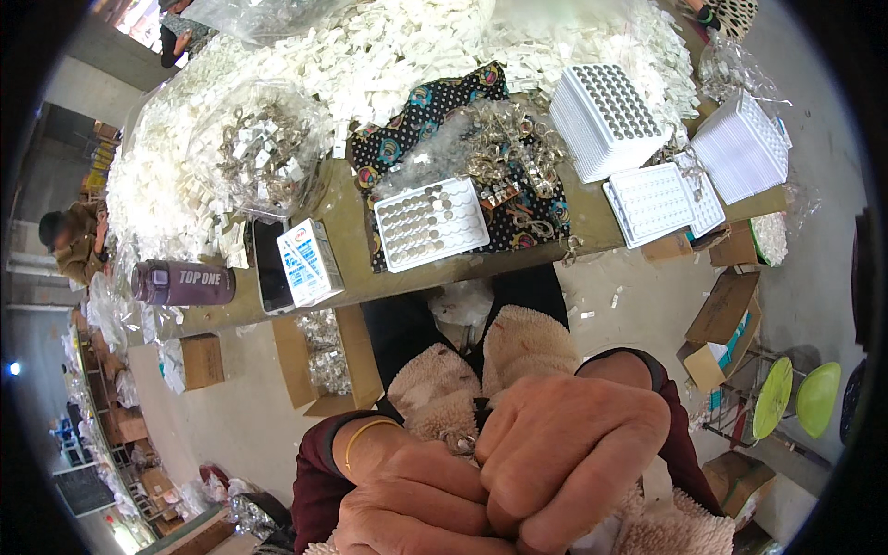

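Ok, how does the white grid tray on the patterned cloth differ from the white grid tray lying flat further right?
The white grid tray on the patterned cloth has most of its cells filled with small round silvery pieces; the white grid tray further right looks nearly empty. The first lies on dark patterned cloth, the second on the bare tabletop. Both are flat, white and rectangular.

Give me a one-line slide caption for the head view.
Both hands, left hand and right hand, pinch a small metal piece near a white tray of round parts.
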Motion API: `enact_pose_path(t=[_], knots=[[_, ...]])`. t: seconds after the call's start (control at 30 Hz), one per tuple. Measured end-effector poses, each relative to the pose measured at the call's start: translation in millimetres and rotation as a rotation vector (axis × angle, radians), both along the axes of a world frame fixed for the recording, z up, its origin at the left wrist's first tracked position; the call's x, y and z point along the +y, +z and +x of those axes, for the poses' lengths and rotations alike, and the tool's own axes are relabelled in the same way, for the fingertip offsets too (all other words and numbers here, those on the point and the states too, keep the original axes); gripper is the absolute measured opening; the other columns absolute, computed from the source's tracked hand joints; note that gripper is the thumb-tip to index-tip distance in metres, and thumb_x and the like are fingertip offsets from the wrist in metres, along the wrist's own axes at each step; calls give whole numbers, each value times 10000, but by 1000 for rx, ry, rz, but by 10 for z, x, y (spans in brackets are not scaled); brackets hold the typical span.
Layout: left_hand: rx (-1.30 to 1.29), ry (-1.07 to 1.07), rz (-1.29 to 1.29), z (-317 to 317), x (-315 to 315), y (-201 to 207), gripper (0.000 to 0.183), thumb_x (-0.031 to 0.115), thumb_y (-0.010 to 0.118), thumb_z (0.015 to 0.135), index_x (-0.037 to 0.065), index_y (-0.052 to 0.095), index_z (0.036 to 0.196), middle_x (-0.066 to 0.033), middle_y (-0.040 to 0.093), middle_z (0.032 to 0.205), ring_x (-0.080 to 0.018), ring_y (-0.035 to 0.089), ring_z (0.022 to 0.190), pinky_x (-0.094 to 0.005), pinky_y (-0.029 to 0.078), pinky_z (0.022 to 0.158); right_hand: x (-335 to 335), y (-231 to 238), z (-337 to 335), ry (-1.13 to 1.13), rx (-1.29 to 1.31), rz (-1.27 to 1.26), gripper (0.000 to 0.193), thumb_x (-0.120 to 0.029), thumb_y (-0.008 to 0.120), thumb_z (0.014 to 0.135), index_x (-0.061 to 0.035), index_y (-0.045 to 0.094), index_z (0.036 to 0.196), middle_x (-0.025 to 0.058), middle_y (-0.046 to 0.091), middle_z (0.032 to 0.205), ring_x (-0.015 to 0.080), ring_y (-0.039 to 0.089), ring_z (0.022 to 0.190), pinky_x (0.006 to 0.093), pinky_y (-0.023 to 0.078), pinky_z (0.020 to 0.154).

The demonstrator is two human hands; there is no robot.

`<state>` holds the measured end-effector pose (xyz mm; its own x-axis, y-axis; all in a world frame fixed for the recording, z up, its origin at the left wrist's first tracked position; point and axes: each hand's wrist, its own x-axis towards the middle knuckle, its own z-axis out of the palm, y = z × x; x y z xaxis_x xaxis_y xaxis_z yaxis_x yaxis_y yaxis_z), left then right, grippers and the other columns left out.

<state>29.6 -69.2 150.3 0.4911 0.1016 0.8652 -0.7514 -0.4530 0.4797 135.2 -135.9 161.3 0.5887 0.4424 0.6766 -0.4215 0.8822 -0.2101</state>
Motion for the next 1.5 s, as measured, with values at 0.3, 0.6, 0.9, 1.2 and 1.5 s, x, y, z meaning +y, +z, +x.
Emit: enact_pose_path(t=[0.3, 0.6, 0.9, 1.2, 1.5], knots=[[31, 20, -28, -14, -30, 106, 56, 73, 666, 823, 110, 707, 834, -31, 662, 854, -202, 567, 745, -352, 502, 690, -85, 152, -51, 46, 155, -136, 282, 49, 717, 804, 69, 516, 606, 91, 433, 522, 107, 385, 394, 249, 222, 355], [59, 339, -134, 103, -330, 165, 138, 45, 757, 732, 139, 655, 728, 9, 576, 739, -170, 530, 660, -314, 462, 597, -65, 288, -145, 55, 331, -151, 398, 25, 699, 852, 24, 445, 545, 47, 347, 483, 71, 224, 398, 239, 140, 370], [302, 675, -433, 180, -654, 364, 338, 37, 801, 689, 171, 505, 596, 21, 479, 670, -155, 498, 622, -298, 440, 571, -91, 228, -84, 130, 247, -140, 421, 0, 667, 890, 29, 441, 536, 37, 324, 477, 58, 208, 410, 235, 150, 389], [63, 53, -159, 183, 124, -84, 158, 149, 682, 869, 32, 588, 920, -38, 584, 800, -105, 522, 639, -241, 420, 554, -81, -143, 612, 358, -468, -226, 198, -92, 738, 831, 3, 579, 761, 88, 546, 770, 204, 481, 657, 320, 382, 580], [588, 108, -829, 333, 414, -398, 399, 264, 652, 956, -74, 626, 1166, -59, 633, 898, -46, 463, 552, -187, 342, 474, 265, -615, 936, -722, -923, -608, 241, -55, 802, 719, -13, 646, 898, 125, 633, 987, 263, 577, 834, 356, 460, 728]])
